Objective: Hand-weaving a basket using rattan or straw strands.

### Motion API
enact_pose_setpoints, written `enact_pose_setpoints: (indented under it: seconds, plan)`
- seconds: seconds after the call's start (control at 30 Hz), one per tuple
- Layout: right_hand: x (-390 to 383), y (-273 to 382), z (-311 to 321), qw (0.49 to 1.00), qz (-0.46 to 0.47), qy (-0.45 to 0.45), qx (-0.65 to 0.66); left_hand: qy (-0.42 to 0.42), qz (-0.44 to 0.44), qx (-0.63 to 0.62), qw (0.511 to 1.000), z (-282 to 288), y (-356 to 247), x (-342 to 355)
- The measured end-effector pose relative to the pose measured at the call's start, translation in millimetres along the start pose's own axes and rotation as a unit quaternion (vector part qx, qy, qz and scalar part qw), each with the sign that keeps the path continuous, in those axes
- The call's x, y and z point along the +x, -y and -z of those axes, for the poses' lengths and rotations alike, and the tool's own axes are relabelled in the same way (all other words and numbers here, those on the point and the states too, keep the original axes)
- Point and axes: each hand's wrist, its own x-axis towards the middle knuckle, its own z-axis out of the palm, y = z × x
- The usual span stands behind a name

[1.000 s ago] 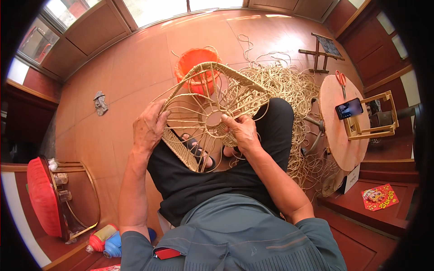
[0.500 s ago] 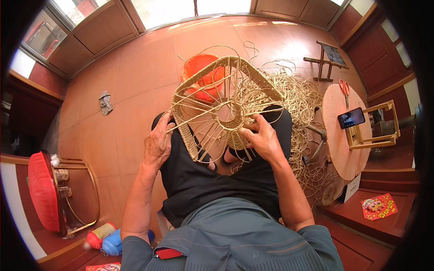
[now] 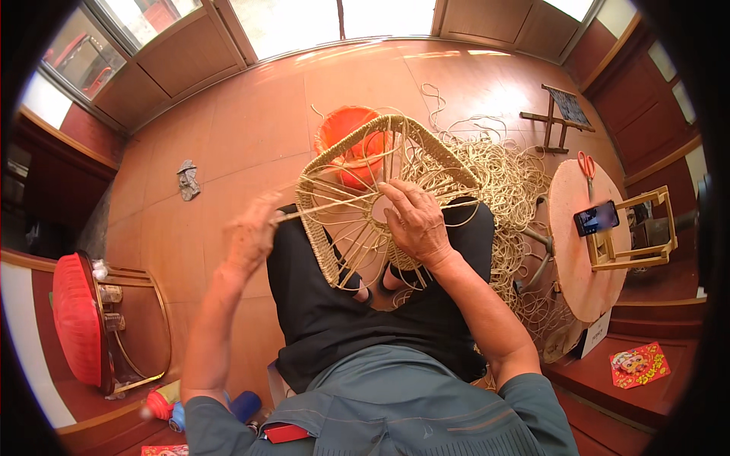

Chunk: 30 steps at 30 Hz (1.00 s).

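Observation:
Over my black-trousered knees rests a woven piece point(image 3: 443, 154) of straw-coloured cord, with a braided angular rim and strands running in to a small central opening. My right hand point(image 3: 417, 224) lies over that middle, fingers closed on the strands; the fingertips are partly hidden. A cord point(image 3: 323, 206) stretches taut from there across the left side of the rim to my left hand point(image 3: 253, 237). That hand, smeared by motion, is closed on the cord's end just outside the rim. Other strands loop loosely above the piece.
Behind the piece stands an orange-red bucket point(image 3: 334, 135); a heap of loose cord point(image 3: 517, 182) spreads right. A round table point(image 3: 582, 281) holds scissors point(image 3: 586, 169), a phone point(image 3: 597, 219) and a wooden frame point(image 3: 665, 254). A folding stool point(image 3: 566, 106) stands beyond; a grey rag point(image 3: 188, 182) lies left.
My right hand has moved left and up onto the middle of the piece. My left hand has drawn outward to the left, pulling a cord taut. The view has shifted slightly.

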Motion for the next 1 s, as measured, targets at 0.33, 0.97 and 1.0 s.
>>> enact_pose_setpoints:
  seconds: [0.33, 0.97, 1.0]
  plan:
    - [-10, 4, -11, 0.998, 0.018, 0.033, -0.056, -0.060, 0.005, -0.143, 0.988, 162, 260, 51]
    - [-6, 13, -6, 0.982, 0.012, 0.092, -0.165, 0.100, 0.232, -0.607, 0.753, -40, -123, 53]
    - [-6, 12, -6, 0.982, 0.015, 0.093, -0.166, 0.053, 0.246, -0.672, 0.697, -47, -126, 55]
